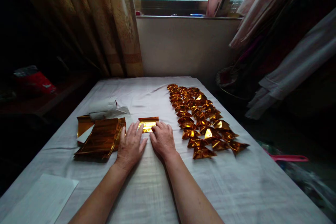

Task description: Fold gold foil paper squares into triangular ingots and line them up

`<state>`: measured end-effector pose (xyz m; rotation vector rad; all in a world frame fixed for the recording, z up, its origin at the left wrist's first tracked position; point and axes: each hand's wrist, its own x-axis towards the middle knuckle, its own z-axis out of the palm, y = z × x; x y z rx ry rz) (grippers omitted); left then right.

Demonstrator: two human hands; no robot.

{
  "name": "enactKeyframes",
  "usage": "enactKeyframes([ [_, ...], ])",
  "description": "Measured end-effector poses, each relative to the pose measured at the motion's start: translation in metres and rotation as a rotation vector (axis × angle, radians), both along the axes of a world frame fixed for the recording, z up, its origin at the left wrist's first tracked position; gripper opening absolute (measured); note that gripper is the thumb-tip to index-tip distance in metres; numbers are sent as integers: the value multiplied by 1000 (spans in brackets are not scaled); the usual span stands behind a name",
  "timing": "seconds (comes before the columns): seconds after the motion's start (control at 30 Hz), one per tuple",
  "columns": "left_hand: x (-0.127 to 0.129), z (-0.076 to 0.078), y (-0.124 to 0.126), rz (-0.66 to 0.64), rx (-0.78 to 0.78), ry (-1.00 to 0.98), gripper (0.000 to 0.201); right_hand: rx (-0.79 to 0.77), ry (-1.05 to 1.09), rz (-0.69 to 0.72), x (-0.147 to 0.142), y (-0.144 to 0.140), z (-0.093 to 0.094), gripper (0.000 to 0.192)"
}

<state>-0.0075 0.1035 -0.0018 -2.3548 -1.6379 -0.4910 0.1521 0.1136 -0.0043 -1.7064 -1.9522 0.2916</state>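
Hands rest palm-down on the white cloth-covered table (236, 189); the left hand (130, 145) and right hand (162, 139) lie open, fingertips pressing a folded strip of gold foil paper (148, 124) between them; stacked gold foil sheets (102, 140) lie left, folded gold foil triangles (202, 119) right.

Both bare forearms reach forward side by side, the left hand (130, 144) flat with fingers spread, the right hand (162, 139) seemingly curled.

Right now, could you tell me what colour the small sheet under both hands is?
Shiny gold-orange foil sheet, seen best in the head view.
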Motion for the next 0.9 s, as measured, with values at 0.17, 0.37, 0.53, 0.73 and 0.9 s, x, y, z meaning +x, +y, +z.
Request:
enactKeyframes([
  [0.17,0,-27,4,-106,100,-58,47,17,43,-6,1,1,0,16],
  [0.37,-3,-33,8,-98,64,-60,48,2,108,-12,3,2,2,14],
  [0.53,-2,-33,7,-68,-5,-37,46,-5,128,-14,3,2,1,15],
  [0.73,-1,-30,5,-49,-42,-28,44,-6,143,-14,3,2,0,19],
  [0.9,-2,-30,5,-51,-61,-51,44,2,132,-23,2,2,-1,22],
])
